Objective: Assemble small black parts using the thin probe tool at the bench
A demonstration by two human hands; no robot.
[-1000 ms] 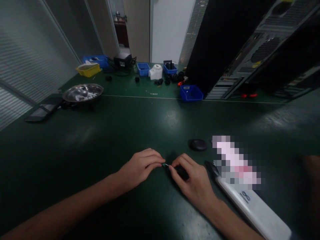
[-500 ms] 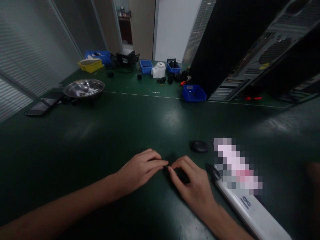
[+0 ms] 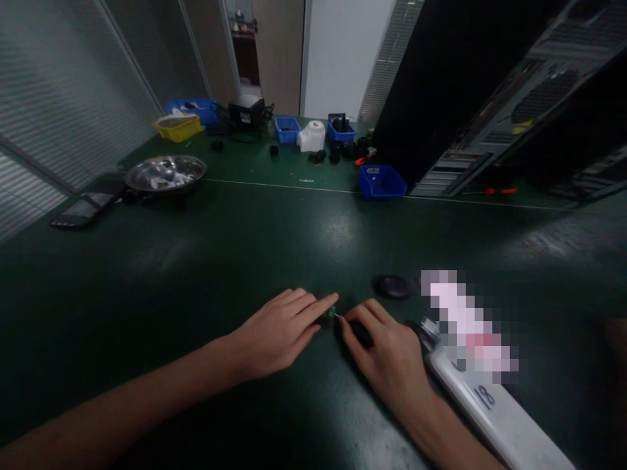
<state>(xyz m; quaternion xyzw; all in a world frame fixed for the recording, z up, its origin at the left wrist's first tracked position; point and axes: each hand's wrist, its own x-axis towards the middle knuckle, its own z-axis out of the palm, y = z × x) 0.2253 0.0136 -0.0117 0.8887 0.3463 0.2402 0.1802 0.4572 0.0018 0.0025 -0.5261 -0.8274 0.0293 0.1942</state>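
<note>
My left hand (image 3: 284,329) reaches in from the left with thumb and forefinger on either side of a small green part (image 3: 331,313), pinching it just above the table. My right hand (image 3: 386,349) is closed, thumb against fingertips, close to the green part's right side. A thin pale tip shows between the two hands. Under the right palm lies a dark rounded object (image 3: 361,333), mostly covered, so its kind is unclear. Beyond the right hand rests a smooth black oval shell (image 3: 391,286).
A white bar marked 18 (image 3: 499,408) lies at the right beside a blurred-out patch. Farther back are a blue bin (image 3: 382,183), a metal bowl (image 3: 165,186) of small parts, a yellow basket (image 3: 179,132) and a white housing (image 3: 311,138). Dark computer cases stand at the right.
My hands have drawn slightly apart, the right moving a little rightward. The left forefinger has lifted and stretched forward. The green part now shows between the hands.
</note>
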